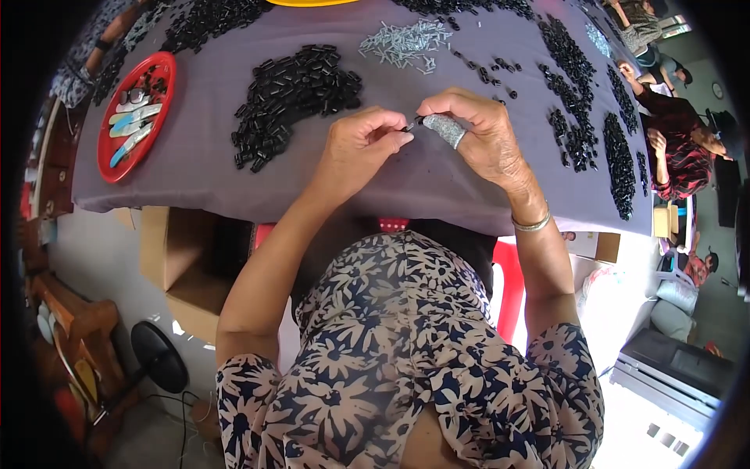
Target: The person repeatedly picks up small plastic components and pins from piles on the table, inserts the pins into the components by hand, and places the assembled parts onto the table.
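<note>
Above the near part of the cloth-covered table, my two hands meet fingertip to fingertip. My left hand [351,156] pinches a tiny pale, pin-like piece [409,126] between thumb and forefinger. In the pinched fingers of my right hand [492,144] is a small black piece [419,121], close against the pale one; whether they are joined I cannot tell. Silvery tape [444,129] wraps the right thumb. A heap of short black cylindrical pieces [293,98] lies left of my hands. Beyond them is a pile of slim pale grey pins [406,43].
A red oval tray [104,148] at the left holds blue-and-white-handled tools and dark bits. Scattered black pieces [491,72] lie behind my right hand, with long rows of black pieces [619,168] farther right. A yellow container [312,2] stands at the far edge. People sit along the right.
</note>
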The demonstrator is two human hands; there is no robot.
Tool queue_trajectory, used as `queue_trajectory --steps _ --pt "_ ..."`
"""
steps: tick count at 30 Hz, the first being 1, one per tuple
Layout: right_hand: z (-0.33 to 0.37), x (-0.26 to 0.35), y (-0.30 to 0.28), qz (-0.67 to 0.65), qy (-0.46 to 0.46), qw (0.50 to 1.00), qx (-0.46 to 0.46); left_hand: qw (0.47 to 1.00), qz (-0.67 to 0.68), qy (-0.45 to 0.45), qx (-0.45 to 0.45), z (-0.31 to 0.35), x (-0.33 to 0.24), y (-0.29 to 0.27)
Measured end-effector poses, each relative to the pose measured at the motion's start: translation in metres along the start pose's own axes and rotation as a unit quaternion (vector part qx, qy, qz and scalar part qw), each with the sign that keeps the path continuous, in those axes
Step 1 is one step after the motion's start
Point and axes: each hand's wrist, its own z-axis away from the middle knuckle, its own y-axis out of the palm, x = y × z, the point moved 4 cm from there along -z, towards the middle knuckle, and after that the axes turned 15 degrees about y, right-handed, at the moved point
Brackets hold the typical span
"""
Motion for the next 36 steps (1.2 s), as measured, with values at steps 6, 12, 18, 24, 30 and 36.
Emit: queue_trajectory --steps 6,12,18,24,30,36 --pt "0.000 0.007 0.003 0.109 -0.025 0.994 -0.009 0.998 -0.063 0.008 0.020 -0.001 -0.002 0.000" --pt "-0.003 0.010 0.006 0.108 -0.029 0.994 0.012 0.997 -0.070 0.020 0.017 -0.001 0.000 0.000" --pt "-0.005 0.018 0.007 0.143 -0.075 0.986 0.026 0.997 -0.073 0.003 0.017 -0.001 -0.002 0.000" --pt "-0.007 0.020 0.007 0.120 -0.059 0.990 0.052 0.998 -0.052 0.005 0.018 -0.001 -0.002 -0.001" --pt "-0.008 0.021 0.008 0.139 -0.063 0.987 0.049 0.998 -0.056 0.015 0.018 0.000 0.000 0.000" --pt "-0.018 -0.001 0.009 0.109 0.004 0.986 0.124 1.000 -0.028 0.006 -0.005 -0.001 0.001 0.002"
